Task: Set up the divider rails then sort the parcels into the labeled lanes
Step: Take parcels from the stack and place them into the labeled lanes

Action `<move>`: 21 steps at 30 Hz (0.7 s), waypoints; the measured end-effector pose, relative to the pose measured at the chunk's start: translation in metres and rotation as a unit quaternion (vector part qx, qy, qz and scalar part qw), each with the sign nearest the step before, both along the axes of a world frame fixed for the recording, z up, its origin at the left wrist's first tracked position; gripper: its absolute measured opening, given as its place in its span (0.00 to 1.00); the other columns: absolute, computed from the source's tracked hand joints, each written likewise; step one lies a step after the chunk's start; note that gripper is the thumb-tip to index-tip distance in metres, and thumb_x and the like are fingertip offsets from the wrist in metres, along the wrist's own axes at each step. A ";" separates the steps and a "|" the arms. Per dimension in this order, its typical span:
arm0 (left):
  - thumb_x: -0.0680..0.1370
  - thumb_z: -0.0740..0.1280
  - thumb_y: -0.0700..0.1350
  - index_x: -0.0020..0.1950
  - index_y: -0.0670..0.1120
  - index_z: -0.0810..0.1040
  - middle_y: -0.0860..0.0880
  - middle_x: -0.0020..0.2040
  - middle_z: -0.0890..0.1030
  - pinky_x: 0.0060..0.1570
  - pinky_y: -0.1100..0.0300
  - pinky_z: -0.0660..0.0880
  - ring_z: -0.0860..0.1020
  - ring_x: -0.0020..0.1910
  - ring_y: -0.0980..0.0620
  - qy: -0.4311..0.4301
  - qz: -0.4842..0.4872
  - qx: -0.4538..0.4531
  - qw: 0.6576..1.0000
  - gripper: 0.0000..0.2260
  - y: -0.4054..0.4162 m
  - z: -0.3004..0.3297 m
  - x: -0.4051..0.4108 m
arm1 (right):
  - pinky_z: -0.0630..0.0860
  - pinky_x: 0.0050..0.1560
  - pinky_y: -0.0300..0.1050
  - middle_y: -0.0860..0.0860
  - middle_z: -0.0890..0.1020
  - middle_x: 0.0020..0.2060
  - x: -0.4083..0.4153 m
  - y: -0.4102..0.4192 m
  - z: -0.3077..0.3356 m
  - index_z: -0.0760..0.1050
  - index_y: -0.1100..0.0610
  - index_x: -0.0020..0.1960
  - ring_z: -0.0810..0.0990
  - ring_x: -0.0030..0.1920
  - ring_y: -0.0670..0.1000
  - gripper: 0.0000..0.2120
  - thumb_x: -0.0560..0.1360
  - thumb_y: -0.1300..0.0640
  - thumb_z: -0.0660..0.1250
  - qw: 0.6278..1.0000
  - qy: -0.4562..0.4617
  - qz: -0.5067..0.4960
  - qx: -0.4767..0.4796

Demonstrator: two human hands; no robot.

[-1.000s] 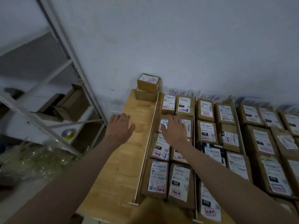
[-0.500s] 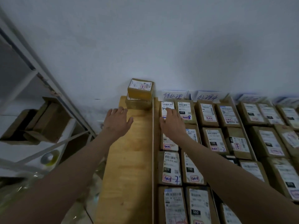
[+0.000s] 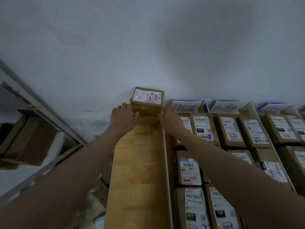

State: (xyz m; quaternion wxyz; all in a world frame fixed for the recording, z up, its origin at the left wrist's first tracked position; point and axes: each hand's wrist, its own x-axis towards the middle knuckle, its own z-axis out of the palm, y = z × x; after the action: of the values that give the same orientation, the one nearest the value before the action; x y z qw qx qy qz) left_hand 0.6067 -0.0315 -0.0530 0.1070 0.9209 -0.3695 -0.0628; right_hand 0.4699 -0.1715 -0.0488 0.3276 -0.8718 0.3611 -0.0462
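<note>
I see two stacked brown cardboard parcels (image 3: 146,107) at the far end of the bare, pale wooden tabletop (image 3: 138,171), against the matte white wall (image 3: 148,47). Left hand (image 3: 123,118) and right hand (image 3: 170,119) press flat on opposite sides, fingers closed together around the stack. A thin white divider rail (image 3: 165,162) edges the neighbouring lane of label-covered cartons (image 3: 189,169). Handwritten lane cards (image 3: 186,106) stand behind.
</note>
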 end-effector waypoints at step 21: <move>0.82 0.63 0.47 0.63 0.44 0.73 0.47 0.59 0.76 0.58 0.45 0.77 0.76 0.57 0.49 0.255 0.120 -0.282 0.917 0.12 -0.014 -0.021 0.026 | 0.82 0.54 0.50 0.54 0.86 0.49 0.007 0.004 -0.018 0.75 0.60 0.59 0.86 0.49 0.52 0.18 0.77 0.47 0.69 0.910 -0.077 -0.118 0.389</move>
State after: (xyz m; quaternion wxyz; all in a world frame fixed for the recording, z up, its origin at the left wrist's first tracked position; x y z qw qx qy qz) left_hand 0.6328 -0.0458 -0.0738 0.4594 0.8428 -0.2186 -0.1758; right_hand 0.4766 -0.1671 -0.0672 0.6597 -0.6201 0.4245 -0.0075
